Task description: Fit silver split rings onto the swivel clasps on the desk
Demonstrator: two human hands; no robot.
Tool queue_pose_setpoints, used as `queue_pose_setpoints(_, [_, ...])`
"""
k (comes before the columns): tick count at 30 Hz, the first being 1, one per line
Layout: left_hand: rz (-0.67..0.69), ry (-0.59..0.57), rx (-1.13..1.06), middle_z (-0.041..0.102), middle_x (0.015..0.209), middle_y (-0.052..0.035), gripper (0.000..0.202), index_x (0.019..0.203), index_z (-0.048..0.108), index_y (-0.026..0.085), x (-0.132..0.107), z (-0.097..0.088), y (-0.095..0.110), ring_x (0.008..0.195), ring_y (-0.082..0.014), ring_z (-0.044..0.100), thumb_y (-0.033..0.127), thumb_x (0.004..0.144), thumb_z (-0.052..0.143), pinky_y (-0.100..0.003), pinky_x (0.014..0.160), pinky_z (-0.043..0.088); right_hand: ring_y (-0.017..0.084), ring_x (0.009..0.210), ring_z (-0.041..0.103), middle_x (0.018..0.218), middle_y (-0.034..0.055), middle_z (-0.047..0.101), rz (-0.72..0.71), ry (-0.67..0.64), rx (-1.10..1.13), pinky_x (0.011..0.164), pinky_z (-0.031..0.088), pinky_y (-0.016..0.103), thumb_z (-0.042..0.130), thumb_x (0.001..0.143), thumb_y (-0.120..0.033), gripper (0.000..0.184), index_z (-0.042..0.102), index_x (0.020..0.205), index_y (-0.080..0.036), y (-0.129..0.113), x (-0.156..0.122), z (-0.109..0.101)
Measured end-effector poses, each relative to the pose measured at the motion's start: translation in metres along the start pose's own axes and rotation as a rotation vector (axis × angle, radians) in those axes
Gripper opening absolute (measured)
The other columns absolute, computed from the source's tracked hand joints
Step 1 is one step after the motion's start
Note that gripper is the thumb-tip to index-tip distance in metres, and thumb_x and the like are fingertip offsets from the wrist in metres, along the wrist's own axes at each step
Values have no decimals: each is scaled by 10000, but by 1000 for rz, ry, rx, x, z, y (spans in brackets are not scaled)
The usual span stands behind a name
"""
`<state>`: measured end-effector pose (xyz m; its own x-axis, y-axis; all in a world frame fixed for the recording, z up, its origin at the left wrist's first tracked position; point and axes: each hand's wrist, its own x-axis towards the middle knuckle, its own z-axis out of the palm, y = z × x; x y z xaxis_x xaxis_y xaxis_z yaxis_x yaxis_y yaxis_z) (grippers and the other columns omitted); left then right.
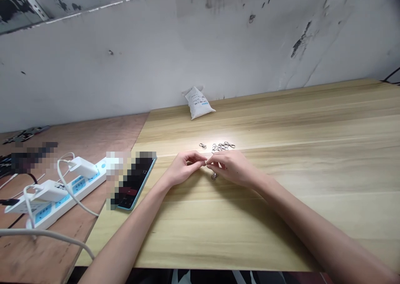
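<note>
Holding with the left hand (183,166), in a pinch grip, a small metal piece (206,162), mostly covered, so cannot tell its exact shape. Pinching at the same piece from the other side with the right hand (233,166), tips of both almost meeting, low over the bench (328,171). Showing just below the right hand a shiny metal part (214,176); cannot tell if hanging or lying on the wood. Having right behind this hand a small pile of metal clasps (223,146) and, a little to the left, apart from it, a single clasp (203,146). Seeing farther back, near the wall (140,67), a white packet (200,104) with a printed label. Finding left of the left hand a phone (142,184), partly blurred, and beyond it a white power strip (79,185) with chargers (83,168) plugged in.
</note>
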<state>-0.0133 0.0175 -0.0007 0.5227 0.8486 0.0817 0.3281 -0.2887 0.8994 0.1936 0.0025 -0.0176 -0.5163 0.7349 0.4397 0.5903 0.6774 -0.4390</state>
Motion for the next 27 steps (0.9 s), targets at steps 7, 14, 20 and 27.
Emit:
queue_pose_setpoints(7, [-9,1,14,746,952,-63,162,945,736,161,-1,0,2,896,-176,683,218,866,607,-275,807,526,101,556,561,719,6,724,15,-9,10,553,319,225,577,918,-252,182,744,858,-209,-2,0,-1])
queue_pose_setpoints(14, [-16,-16,22,745,949,-71,162,935,743,154,0,1,0,891,-173,684,185,859,603,-277,818,525,111,591,576,732,9,728,26,-68,21,583,333,235,563,915,-224,179,735,872,-206,-3,0,-2])
queue_pose_setpoints(20, [-10,-64,16,747,945,-66,150,920,744,160,-1,1,0,853,-165,684,189,857,611,-263,767,524,101,582,526,720,9,686,42,-181,9,568,305,234,573,897,-220,187,721,785,-194,-3,0,-3])
queue_pose_setpoints(27, [-10,-72,56,749,930,-64,154,912,739,158,-2,3,0,834,-170,673,225,867,608,-272,746,513,92,574,475,707,2,647,41,-205,11,574,293,236,569,889,-205,196,689,736,-184,-2,-1,-3])
